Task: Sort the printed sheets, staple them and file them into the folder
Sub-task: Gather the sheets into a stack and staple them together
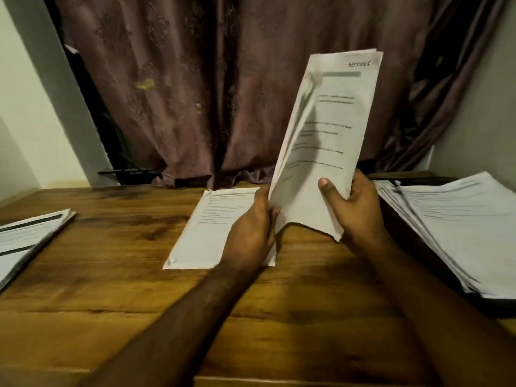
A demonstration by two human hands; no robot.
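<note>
We're seeing a white printed bundle of sheets standing nearly upright over the wooden table, long axis vertical, top leaning right, left edges fanning apart. "SECTION 1" is reading at its top right; other text is blurring. Right hand is pinching the bottom edge, thumb in front. Left hand is gripping the lower left edge, over a flat stack.
</note>
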